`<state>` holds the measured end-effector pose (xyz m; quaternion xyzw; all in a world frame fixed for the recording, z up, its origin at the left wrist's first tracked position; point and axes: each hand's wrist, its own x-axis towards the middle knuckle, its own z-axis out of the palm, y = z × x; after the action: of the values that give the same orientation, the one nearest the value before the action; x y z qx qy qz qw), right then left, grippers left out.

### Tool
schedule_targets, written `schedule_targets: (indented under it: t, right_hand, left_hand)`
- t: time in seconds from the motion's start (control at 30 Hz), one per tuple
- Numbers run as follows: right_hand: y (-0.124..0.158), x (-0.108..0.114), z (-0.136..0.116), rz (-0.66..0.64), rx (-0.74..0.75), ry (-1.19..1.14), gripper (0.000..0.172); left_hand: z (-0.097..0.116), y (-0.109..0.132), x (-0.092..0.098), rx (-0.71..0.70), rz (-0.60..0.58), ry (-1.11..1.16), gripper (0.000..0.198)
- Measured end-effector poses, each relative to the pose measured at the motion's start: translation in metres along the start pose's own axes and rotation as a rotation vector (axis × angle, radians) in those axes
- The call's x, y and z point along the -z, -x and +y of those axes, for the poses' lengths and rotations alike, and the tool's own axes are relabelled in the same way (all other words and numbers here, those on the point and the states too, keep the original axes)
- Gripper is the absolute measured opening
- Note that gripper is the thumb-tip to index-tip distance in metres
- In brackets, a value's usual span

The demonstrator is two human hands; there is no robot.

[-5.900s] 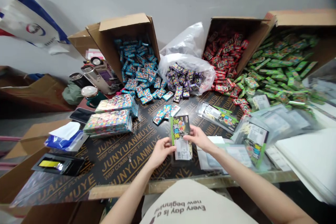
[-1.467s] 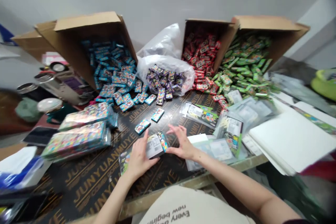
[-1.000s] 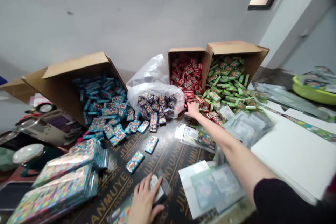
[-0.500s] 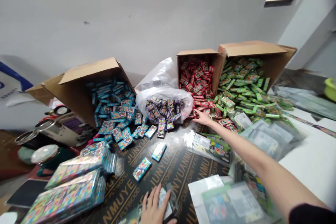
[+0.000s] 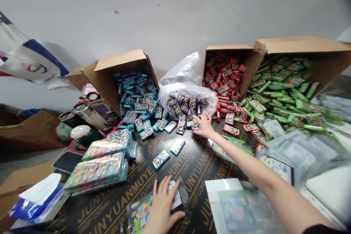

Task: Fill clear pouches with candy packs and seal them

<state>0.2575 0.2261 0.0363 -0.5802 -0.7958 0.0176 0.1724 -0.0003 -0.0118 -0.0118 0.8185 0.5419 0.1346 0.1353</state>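
Note:
My left hand [image 5: 163, 204] lies palm down with fingers spread over a clear printed packet [image 5: 141, 210] at the bottom middle; the hand covers part of it. My right hand [image 5: 204, 126] stretches to the front of the purple pile, its fingers bent around a small purple box [image 5: 195, 123]. More purple boxes [image 5: 179, 106] spill from a white plastic bag [image 5: 210, 103]. Small red boxes [image 5: 230, 129] lie to the right of that hand. Two blue boxes [image 5: 161, 159] lie apart on the dark printed board [image 5: 109, 210] between my hands and the blue pile.
Cardboard cartons on their sides hold blue boxes [image 5: 137, 97], red boxes [image 5: 226, 76] and green boxes [image 5: 285, 91]. Stacked wrapped packs [image 5: 95, 170] stand left, near a lidded mug [image 5: 80, 133]. Clear packets [image 5: 293, 150] and a white sheet [image 5: 211, 193] lie right.
My right hand has moved left from the red boxes to the purple ones. My left hand stays on the packet. The view has turned left, showing more of the left side.

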Motion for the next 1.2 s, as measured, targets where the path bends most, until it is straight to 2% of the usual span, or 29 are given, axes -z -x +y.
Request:
schedule_targets:
  t: [0.07, 0.13, 0.23, 0.33, 0.43, 0.5, 0.57, 0.6, 0.67, 0.77, 0.83, 0.9, 1.0, 1.07, 1.13, 1.2]
  right_hand:
    - [0.024, 0.010, -0.020, 0.023, 0.081, -0.173, 0.081]
    - [0.053, 0.022, -0.045, 0.040, 0.203, -0.418, 0.087]
    - [0.096, 0.038, -0.079, 0.004, 0.325, -0.650, 0.087]
    - [0.129, 0.046, -0.097, -0.039, 0.347, -0.692, 0.080]
    - [0.155, 0.050, -0.101, -0.069, 0.312, -0.690, 0.084]
    - [0.168, 0.053, -0.101, -0.115, 0.274, -0.732, 0.089]
    - [0.176, 0.057, -0.101, -0.158, 0.253, -0.778, 0.082]
    - [0.178, 0.061, -0.102, -0.161, 0.253, -0.789, 0.074]
    - [0.177, 0.067, -0.104, -0.157, 0.295, -0.793, 0.065]
    - [0.172, 0.071, -0.112, -0.272, 0.479, -0.800, 0.077]
    - [0.172, 0.068, -0.118, -0.379, 0.595, -0.783, 0.085]
    - [0.175, 0.063, -0.123, -0.421, 0.623, -0.750, 0.088]
    - [0.182, 0.057, -0.127, -0.404, 0.590, -0.752, 0.089]
    - [0.184, 0.056, -0.127, -0.381, 0.583, -0.791, 0.088]
    - [0.184, 0.055, -0.125, -0.360, 0.564, -0.820, 0.084]
    - [0.182, 0.051, -0.119, -0.309, 0.476, -0.814, 0.080]
  left_hand:
    - [0.008, -0.010, 0.013, 0.134, 0.086, 0.244, 0.069]
    - [0.022, -0.028, 0.028, 0.268, 0.162, 0.596, 0.056]
    - [0.044, -0.057, 0.045, 0.445, 0.093, 1.229, 0.048]
    - [0.056, -0.070, 0.049, 0.570, 0.076, 1.524, 0.038]
    - [0.053, -0.065, 0.046, 0.608, 0.141, 1.572, 0.033]
    - [0.045, -0.057, 0.046, 0.593, 0.211, 1.573, 0.042]
    - [0.036, -0.050, 0.050, 0.562, 0.257, 1.560, 0.056]
    - [0.032, -0.047, 0.054, 0.543, 0.246, 1.549, 0.062]
    - [0.028, -0.042, 0.062, 0.488, 0.114, 1.528, 0.071]
    - [0.029, -0.038, 0.072, 0.375, -0.195, 1.520, 0.080]
    - [0.032, -0.037, 0.073, 0.337, -0.291, 1.533, 0.087]
    - [0.037, -0.037, 0.070, 0.349, -0.260, 1.542, 0.090]
    - [0.043, -0.038, 0.063, 0.393, -0.164, 1.546, 0.088]
    - [0.045, -0.038, 0.060, 0.393, -0.169, 1.554, 0.090]
    - [0.044, -0.037, 0.058, 0.372, -0.220, 1.536, 0.094]
    - [0.039, -0.033, 0.058, 0.367, -0.194, 1.442, 0.091]
